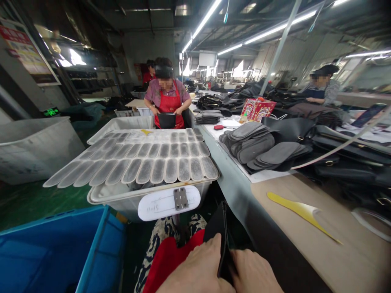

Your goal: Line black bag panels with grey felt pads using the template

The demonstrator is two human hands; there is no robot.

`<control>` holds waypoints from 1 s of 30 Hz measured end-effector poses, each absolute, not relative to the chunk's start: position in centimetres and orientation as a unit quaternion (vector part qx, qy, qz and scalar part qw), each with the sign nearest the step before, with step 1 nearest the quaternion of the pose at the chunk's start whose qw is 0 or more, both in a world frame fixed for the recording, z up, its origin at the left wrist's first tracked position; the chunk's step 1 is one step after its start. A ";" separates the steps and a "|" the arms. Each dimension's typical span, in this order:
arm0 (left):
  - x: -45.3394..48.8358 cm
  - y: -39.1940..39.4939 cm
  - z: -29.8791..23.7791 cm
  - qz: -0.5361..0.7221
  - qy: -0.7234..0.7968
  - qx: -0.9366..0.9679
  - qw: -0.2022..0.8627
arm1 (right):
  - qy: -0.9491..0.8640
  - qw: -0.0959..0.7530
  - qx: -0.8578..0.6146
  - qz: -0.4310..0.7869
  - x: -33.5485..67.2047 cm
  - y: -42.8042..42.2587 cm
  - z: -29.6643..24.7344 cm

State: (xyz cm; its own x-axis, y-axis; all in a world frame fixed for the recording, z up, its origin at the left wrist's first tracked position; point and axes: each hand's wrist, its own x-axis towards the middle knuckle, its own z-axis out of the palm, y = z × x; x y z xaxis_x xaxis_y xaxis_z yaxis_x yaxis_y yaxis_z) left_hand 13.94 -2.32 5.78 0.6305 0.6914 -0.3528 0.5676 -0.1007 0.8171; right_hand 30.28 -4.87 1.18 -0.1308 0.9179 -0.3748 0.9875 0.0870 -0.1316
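Note:
At the bottom of the head view, over my lap, I hold a folded black leather piece point(214, 223) with its edge pointing up. My left hand point(197, 264) is closed on its left side, the thumb lying along the surface. My right hand point(254, 269) grips the right side, with its fingertips partly hidden behind the leather and blurred. Just beyond my hands is a white rounded board point(161, 206) with a metal hinge-like plate point(181, 198) fixed on it.
Rows of grey oval pieces point(151, 170) lie across a pale tub point(106, 194). A blue crate point(100, 244) stands at left. On the right table are a yellow strip point(293, 206), a tape roll point(371, 221) and stacked dark pieces point(253, 140). A co-worker in a red apron point(169, 103) faces me.

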 end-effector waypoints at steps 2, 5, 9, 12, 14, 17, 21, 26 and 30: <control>13.6 -2.1 5.9 0.115 0.382 0.707 0.584 | 0.733 0.095 0.649 -0.179 30.6 -5.0 1.1; 13.5 -1.7 5.8 0.166 0.313 0.673 0.649 | 0.735 0.091 0.646 -0.185 30.8 -5.0 1.3; 13.4 -1.3 4.7 0.174 0.284 0.621 0.709 | 0.734 0.084 0.648 -0.184 30.6 -4.7 2.0; 13.3 -1.1 4.4 0.175 0.313 0.559 0.748 | 0.734 0.082 0.650 -0.177 30.5 -4.4 2.0; 13.3 -1.2 4.7 0.188 0.358 0.588 0.701 | 0.734 0.082 0.653 -0.171 30.4 -4.3 1.8; 13.7 -1.3 5.4 0.171 0.451 0.670 0.564 | 0.731 0.078 0.659 -0.158 30.5 -4.2 1.3; 15.2 -1.0 5.6 0.099 0.524 0.713 0.455 | 0.733 0.068 0.661 -0.144 30.2 -4.2 1.4; 16.9 0.5 4.5 0.038 0.627 0.718 0.301 | 0.741 0.063 0.656 -0.130 29.5 -4.1 1.9; 17.2 1.0 3.4 0.033 0.627 0.731 0.266 | 0.737 0.063 0.661 -0.124 30.0 -4.0 1.6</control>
State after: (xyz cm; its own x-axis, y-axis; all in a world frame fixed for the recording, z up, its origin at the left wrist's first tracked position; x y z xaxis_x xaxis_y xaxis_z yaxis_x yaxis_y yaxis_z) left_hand 17.21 0.98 3.41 0.2106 0.9348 -0.2861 0.9001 -0.0712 0.4299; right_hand 30.00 -4.04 1.61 -0.1176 0.9595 -0.2561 0.9905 0.0948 -0.0996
